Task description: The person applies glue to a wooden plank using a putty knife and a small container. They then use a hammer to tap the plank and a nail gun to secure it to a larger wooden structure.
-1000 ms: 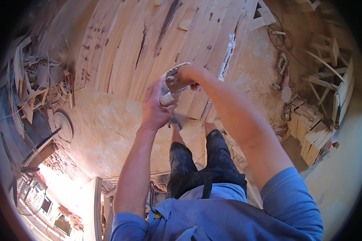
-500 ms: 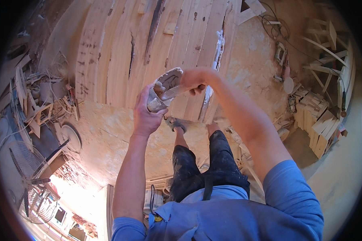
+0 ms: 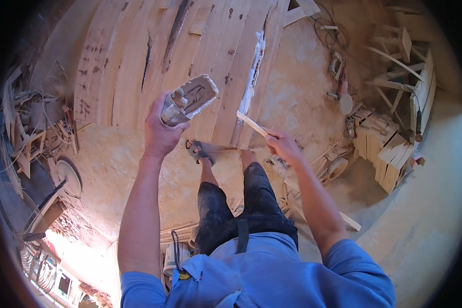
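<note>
My left hand (image 3: 160, 132) is wrapped round a cut-open, box-shaped container (image 3: 203, 97) with a ragged, whitish-crusted rim and pale paste inside. It is held tilted over the near part of a wide wooden plank panel (image 3: 220, 56). In my right hand (image 3: 285, 147) is a thin stick (image 3: 255, 126), its far end coated in white. That end meets the near part of a white paste strip (image 3: 253, 72), which runs along a gap near the panel's right side. Dark cracks and knots mark other planks.
On the right lie an angle grinder (image 3: 345, 92), a cable (image 3: 339, 31), stacked wood blocks (image 3: 380, 138) and a rack of wood strips (image 3: 400, 82). Scrap wood (image 3: 28, 138) and a fan (image 3: 36, 231) stand left. My sandalled foot (image 3: 196, 151) is by the panel's near edge.
My right hand has left the container and moved right and nearer to me, bringing the stick to the paste strip. The container has shifted slightly left. The whole view has also shifted.
</note>
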Motion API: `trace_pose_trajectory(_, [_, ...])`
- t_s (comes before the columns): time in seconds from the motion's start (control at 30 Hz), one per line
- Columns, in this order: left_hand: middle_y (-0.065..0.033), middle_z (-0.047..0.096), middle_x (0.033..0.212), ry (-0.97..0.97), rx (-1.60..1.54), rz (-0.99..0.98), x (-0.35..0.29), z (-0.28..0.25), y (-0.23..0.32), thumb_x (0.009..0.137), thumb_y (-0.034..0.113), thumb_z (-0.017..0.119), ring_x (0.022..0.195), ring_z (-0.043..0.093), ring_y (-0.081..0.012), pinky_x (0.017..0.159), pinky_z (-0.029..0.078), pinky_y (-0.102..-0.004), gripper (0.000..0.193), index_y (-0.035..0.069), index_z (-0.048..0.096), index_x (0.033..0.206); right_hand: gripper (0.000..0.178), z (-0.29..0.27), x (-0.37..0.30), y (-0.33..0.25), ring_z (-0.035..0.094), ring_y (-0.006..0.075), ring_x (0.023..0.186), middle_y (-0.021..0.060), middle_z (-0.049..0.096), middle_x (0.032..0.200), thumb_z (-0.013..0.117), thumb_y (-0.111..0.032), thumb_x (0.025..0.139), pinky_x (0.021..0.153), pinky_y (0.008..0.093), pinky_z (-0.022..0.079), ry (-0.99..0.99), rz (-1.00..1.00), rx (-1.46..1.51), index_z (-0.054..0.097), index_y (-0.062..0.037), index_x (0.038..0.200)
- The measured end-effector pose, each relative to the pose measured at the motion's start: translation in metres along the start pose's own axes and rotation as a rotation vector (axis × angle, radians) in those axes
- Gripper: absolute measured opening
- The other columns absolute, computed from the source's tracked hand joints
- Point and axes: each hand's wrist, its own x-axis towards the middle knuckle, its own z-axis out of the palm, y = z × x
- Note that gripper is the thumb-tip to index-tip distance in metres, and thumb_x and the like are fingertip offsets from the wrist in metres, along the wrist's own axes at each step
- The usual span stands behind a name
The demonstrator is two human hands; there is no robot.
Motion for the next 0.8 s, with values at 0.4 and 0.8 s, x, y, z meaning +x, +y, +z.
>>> trace_pose_trajectory(0.4, [-0.011,0.064,0.128,-0.009,0.013,-0.032,-0.005,-0.003,-0.002,0.063,-0.001,0.087,0.117,0.064,-0.0251,0.099,0.052,-0.0365,0.083,0.009,0.052,0.138,0.057,0.112,-0.084,0.077,0.064,0.0415,0.077,0.0222,0.061,0.087,0.07,-0.009,0.084,0.066,0.0487,0.05,0.348,-0.437,-0.557,0.061,-0.0208,0.139])
trace_pose_trajectory(0.8, [-0.0105,0.064,0.128,0.009,-0.031,-0.048,-0.003,0.0,0.004,0.063,-0.002,0.087,0.119,0.063,-0.0246,0.102,0.051,-0.0353,0.085,0.008,0.051,0.139,0.045,-0.068,0.157,-0.134,0.069,0.025,0.079,0.012,0.071,0.085,0.061,-0.02,0.086,0.069,0.0391,0.052,0.487,-0.385,-0.557,0.069,-0.0181,0.13])
